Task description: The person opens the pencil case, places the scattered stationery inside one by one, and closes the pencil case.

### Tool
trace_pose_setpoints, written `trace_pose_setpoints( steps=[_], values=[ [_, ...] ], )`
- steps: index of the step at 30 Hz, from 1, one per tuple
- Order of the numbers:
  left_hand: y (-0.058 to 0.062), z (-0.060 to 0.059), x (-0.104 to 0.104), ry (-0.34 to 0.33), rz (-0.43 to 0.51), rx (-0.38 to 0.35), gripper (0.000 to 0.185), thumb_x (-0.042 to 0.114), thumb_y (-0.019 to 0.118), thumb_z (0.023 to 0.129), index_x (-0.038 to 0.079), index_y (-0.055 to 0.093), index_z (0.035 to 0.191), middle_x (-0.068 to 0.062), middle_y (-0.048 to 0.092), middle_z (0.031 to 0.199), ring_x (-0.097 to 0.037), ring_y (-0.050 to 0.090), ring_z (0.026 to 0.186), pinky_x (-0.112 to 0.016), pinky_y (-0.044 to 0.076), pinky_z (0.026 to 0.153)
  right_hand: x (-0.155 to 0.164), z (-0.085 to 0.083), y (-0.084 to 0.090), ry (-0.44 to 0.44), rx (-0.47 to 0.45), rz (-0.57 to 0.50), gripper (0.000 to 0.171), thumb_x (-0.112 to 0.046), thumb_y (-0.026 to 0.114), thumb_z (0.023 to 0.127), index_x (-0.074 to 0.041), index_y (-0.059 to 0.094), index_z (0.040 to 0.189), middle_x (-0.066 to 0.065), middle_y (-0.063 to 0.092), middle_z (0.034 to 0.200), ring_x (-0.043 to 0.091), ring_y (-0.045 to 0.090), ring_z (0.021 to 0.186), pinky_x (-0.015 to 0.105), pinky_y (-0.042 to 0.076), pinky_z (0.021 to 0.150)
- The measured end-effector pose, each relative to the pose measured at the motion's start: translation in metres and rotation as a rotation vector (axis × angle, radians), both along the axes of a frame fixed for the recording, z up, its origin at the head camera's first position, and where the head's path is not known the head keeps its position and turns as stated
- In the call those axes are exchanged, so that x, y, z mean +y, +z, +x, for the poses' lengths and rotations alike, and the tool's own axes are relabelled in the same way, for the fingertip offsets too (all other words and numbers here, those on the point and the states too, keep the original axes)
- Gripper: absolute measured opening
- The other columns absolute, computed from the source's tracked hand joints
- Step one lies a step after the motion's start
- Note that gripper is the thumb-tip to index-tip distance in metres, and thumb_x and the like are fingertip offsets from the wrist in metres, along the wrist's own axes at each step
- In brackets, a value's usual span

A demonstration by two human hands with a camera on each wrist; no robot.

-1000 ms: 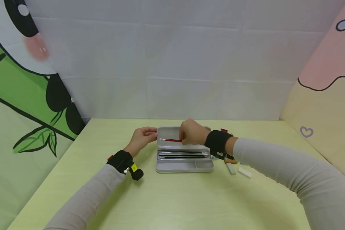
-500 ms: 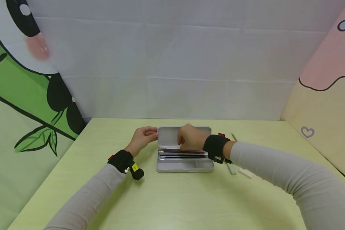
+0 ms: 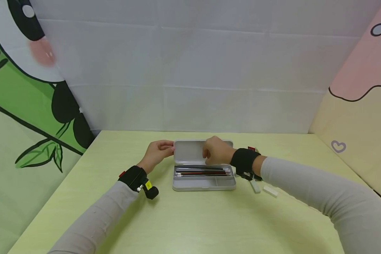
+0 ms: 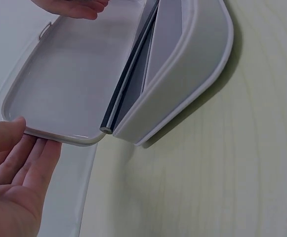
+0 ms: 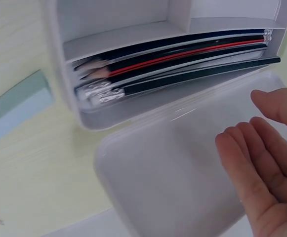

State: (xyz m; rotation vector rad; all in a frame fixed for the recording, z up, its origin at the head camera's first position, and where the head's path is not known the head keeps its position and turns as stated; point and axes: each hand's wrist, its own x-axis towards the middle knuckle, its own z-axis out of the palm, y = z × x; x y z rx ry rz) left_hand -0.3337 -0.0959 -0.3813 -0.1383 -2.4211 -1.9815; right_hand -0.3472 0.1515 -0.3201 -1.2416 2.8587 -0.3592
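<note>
While the head view looks down on the pale green worktop [image 3: 190, 218], the open grey metal pencil case [image 3: 204, 176] lies with its long axis running left to right, its lid [image 3: 190, 151] propped up on the far side. The left hand [image 3: 157, 152] touches the lid's left end with relaxed fingers, and the right hand [image 3: 216, 152] hangs just over the tray's far edge, loosely curled and holding nothing. A row of pencils [image 3: 203, 171], black ones with 1 red, lies lengthwise in the tray's far channel, directly below and slightly nearer the body than the right hand, so that hand is the closer of the 2. Right of the case, 2 small white erasers [image 3: 262, 188] rest on the worktop.

From the left wrist view, the left hand [image 4: 10, 182] is flat and open, its fingers [image 4: 39, 163] straight under the lid's [image 4: 69, 84] rounded corner and touching its rim; the tray wall [image 4: 183, 84] stands just beside it.

From the right wrist view, the right hand [image 5: 269, 168] is open with empty fingers [image 5: 247, 163] over the inside of the lid [image 5: 173, 177]. The pencils [image 5: 183, 61] lie across the picture beyond the fingertips, the red pencil [image 5: 192, 54] between black ones, silver ferrule ends [image 5: 99, 91] at one end. A pale blue eraser [image 5: 17, 111] lies outside the case, near that end.
</note>
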Motion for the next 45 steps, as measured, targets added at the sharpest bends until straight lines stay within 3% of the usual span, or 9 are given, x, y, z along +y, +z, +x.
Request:
trace_pose_setpoints(
  steps=[23, 25, 27, 30, 32, 34, 37, 39, 45],
  values=[
    [0.0, 0.001, 0.001, 0.012, -0.019, -0.026, 0.038, 0.011, 0.061, 0.094, -0.003, 0.056, 0.129, -0.023, 0.063, 0.126, -0.011, 0.069, 0.099, -0.041, 0.052, 0.103, 0.134, -0.016, -0.004, -0.169, 0.068, -0.01, 0.007, -0.006, 0.078, 0.075, -0.002, 0.075, 0.08, 0.011, 0.071, 0.078, 0.023, 0.062, 0.071, 0.035, 0.056, 0.066],
    [-0.001, 0.0, 0.0, 0.011, -0.016, -0.027, 0.038, 0.011, 0.061, 0.094, -0.003, 0.055, 0.129, -0.023, 0.063, 0.126, -0.012, 0.069, 0.099, -0.041, 0.052, 0.103, 0.152, -0.035, -0.019, -0.196, 0.081, -0.02, 0.01, -0.013, 0.08, 0.075, -0.005, 0.075, 0.078, 0.01, 0.071, 0.078, 0.024, 0.062, 0.071, 0.038, 0.056, 0.066],
    [-0.001, 0.0, 0.0, 0.009, -0.014, -0.026, 0.038, 0.011, 0.061, 0.094, -0.003, 0.055, 0.129, -0.023, 0.063, 0.126, -0.012, 0.069, 0.099, -0.041, 0.052, 0.103, 0.177, -0.067, -0.047, -0.201, 0.102, -0.066, 0.015, -0.024, 0.082, 0.075, -0.01, 0.076, 0.074, 0.005, 0.069, 0.074, 0.021, 0.059, 0.067, 0.035, 0.054, 0.063],
    [0.0, 0.001, 0.0, 0.009, -0.015, -0.023, 0.038, 0.011, 0.061, 0.094, -0.003, 0.056, 0.129, -0.023, 0.063, 0.126, -0.012, 0.069, 0.099, -0.041, 0.052, 0.103, 0.202, -0.098, -0.073, -0.303, 0.08, -0.049, 0.023, -0.032, 0.083, 0.072, -0.013, 0.074, 0.064, 0.004, 0.067, 0.063, 0.021, 0.058, 0.058, 0.034, 0.051, 0.055],
    [-0.001, 0.001, 0.0, 0.01, -0.015, -0.023, 0.038, 0.01, 0.061, 0.094, -0.003, 0.056, 0.129, -0.024, 0.063, 0.126, -0.012, 0.069, 0.099, -0.04, 0.053, 0.102, 0.203, -0.095, -0.072, -0.395, 0.04, -0.011, 0.028, -0.033, 0.081, 0.073, -0.013, 0.071, 0.056, 0.002, 0.063, 0.053, 0.018, 0.058, 0.051, 0.032, 0.05, 0.051],
    [-0.001, 0.002, -0.001, 0.01, -0.015, -0.023, 0.038, 0.01, 0.061, 0.094, -0.004, 0.056, 0.129, -0.024, 0.063, 0.126, -0.011, 0.069, 0.099, -0.04, 0.053, 0.102, 0.191, -0.073, -0.054, -0.509, -0.037, 0.047, 0.029, -0.025, 0.079, 0.073, -0.009, 0.068, 0.052, 0.001, 0.059, 0.045, 0.018, 0.059, 0.046, 0.032, 0.054, 0.051],
    [-0.001, 0.003, 0.0, 0.013, -0.014, -0.027, 0.037, 0.01, 0.061, 0.094, -0.004, 0.056, 0.129, -0.024, 0.063, 0.126, -0.01, 0.069, 0.098, -0.04, 0.053, 0.102, 0.175, -0.04, -0.029, -0.615, -0.14, 0.04, 0.027, -0.019, 0.074, 0.077, -0.002, 0.069, 0.057, -0.001, 0.059, 0.045, 0.012, 0.061, 0.044, 0.028, 0.058, 0.054],
    [-0.001, 0.003, 0.0, 0.015, -0.015, -0.03, 0.037, 0.01, 0.061, 0.094, -0.004, 0.056, 0.129, -0.024, 0.063, 0.126, -0.01, 0.069, 0.098, -0.04, 0.053, 0.102, 0.17, -0.029, -0.022, -0.655, -0.204, 0.002, 0.024, -0.015, 0.071, 0.08, 0.002, 0.071, 0.064, 0.002, 0.063, 0.049, 0.009, 0.061, 0.045, 0.027, 0.06, 0.055],
    [0.002, 0.004, 0.0, 0.004, -0.015, -0.019, 0.037, 0.009, 0.06, 0.095, -0.004, 0.055, 0.129, -0.024, 0.062, 0.127, -0.011, 0.069, 0.099, -0.043, 0.051, 0.104, 0.176, -0.042, -0.035, -0.701, -0.221, 0.01, 0.022, -0.017, 0.071, 0.078, -0.001, 0.073, 0.064, 0.003, 0.068, 0.053, 0.006, 0.061, 0.044, 0.024, 0.059, 0.054]
  ],
)
